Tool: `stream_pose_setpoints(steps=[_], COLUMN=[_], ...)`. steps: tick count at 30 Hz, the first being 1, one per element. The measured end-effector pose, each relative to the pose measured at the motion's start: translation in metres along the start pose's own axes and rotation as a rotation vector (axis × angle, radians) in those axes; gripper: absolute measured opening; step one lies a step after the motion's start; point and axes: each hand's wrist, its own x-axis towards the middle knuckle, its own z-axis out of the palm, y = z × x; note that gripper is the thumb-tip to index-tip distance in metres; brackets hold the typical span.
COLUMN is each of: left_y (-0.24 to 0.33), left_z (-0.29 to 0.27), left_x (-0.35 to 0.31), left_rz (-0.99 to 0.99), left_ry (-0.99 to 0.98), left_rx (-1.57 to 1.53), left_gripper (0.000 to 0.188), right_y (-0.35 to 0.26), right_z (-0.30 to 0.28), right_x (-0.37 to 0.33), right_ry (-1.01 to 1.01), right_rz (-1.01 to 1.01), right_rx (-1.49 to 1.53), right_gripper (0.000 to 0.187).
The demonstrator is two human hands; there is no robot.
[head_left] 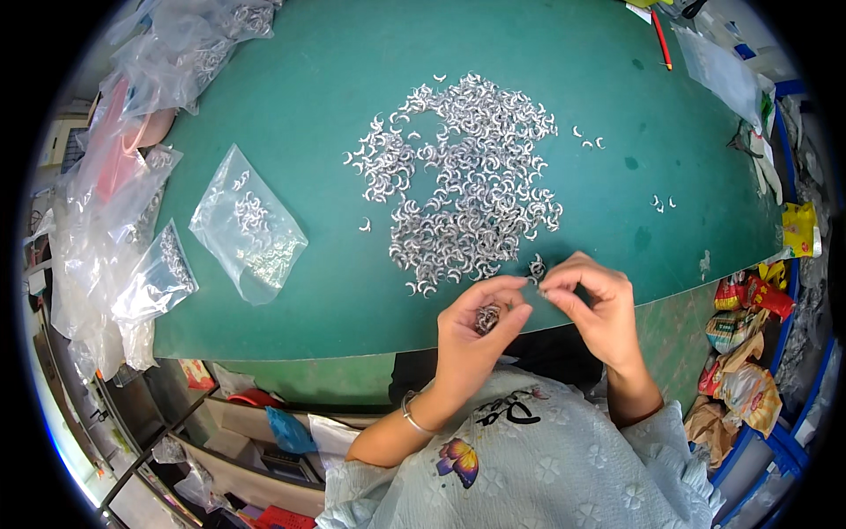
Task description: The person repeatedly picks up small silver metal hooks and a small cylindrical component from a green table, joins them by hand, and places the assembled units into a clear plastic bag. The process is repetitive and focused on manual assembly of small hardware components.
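Note:
A wide pile of small silver crescent-shaped metal pieces is spread on the green table. Curled at the table's near edge, my left hand holds a clump of crescent pieces in its palm. Close beside it, my right hand has thumb and forefinger pinched on a tiny piece, probably another crescent, too small to make out well. The fingertips of both hands nearly meet. Just beyond them lies a small cluster of crescents on the table.
To the left, a clear plastic bag with some crescents lies flat. More filled clear bags crowd the table's left side, near a pink basin. Stray crescents lie to the right. A red pencil rests at the far right.

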Motion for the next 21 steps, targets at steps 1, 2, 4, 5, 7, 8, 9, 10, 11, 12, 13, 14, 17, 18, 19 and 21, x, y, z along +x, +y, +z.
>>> stream_pose_setpoints(steps=[1, 2, 4, 5, 7, 8, 9, 10, 11, 12, 13, 14, 17, 18, 19, 21], left_y=[0.001, 0.004, 0.011, 0.014, 0.02, 0.022, 0.023, 0.023, 0.022, 0.021, 0.02, 0.018, 0.018, 0.018, 0.018, 0.017], left_z=[0.0, -0.001, 0.001, 0.003, 0.005, 0.006, 0.006, 0.006, 0.007, 0.007, 0.007, 0.007, 0.008, 0.008, 0.007, 0.007], left_x=[0.001, 0.002, 0.003, 0.004, 0.003, 0.003, 0.003, 0.003, 0.003, 0.002, 0.002, 0.0, -0.003, -0.004, -0.003, -0.002], left_rz=[0.045, 0.089, 0.151, 0.169, 0.191, 0.196, 0.2, 0.208, 0.216, 0.223, 0.187, 0.151, 0.077, 0.058, 0.09, 0.155], left_ry=[-0.03, -0.061, -0.077, -0.063, -0.052, -0.056, -0.059, -0.045, -0.03, -0.015, -0.012, -0.009, -0.01, -0.012, -0.027, -0.057], left_rx=[0.059, 0.117, 0.204, 0.232, 0.293, 0.326, 0.358, 0.357, 0.356, 0.355, 0.311, 0.267, 0.174, 0.149, 0.136, 0.112], left_gripper=[0.024, 0.023, 0.02, 0.018, 0.015, 0.015, 0.014, 0.013, 0.013, 0.013, 0.013, 0.013, 0.014, 0.015, 0.015, 0.015], right_y=[-0.005, -0.008, -0.011, -0.013, -0.018, -0.019, -0.02, -0.021, -0.022, -0.022, -0.022, -0.022, -0.023, -0.022, -0.02, -0.02], right_z=[0.0, -0.001, -0.001, -0.001, -0.004, -0.004, -0.004, -0.004, -0.004, -0.003, -0.002, -0.001, 0.001, 0.001, 0.0, -0.001], right_x=[-0.001, -0.002, -0.003, -0.004, -0.003, -0.003, -0.003, -0.004, -0.005, -0.006, -0.007, -0.008, -0.01, -0.01, -0.01, -0.01], right_ry=[-0.036, -0.035, -0.035, -0.03, -0.035, -0.037, -0.031, -0.022, -0.013, 0.004, 0.019, 0.033, 0.051, 0.036, 0.02, 0.0], right_rz=[-0.005, -0.03, -0.081, -0.093, -0.149, -0.177, -0.174, -0.171, -0.168, -0.138, -0.108, -0.078, -0.002, -0.02, -0.039, -0.072], right_rx=[-0.012, -0.035, -0.082, -0.103, -0.183, -0.223, -0.211, -0.2, -0.189, -0.126, -0.061, 0.003, 0.149, 0.136, 0.124, 0.105], right_gripper=[0.009, 0.009, 0.008, 0.01, 0.012, 0.013, 0.014, 0.014, 0.015, 0.015, 0.015, 0.016, 0.016, 0.016, 0.017, 0.017])
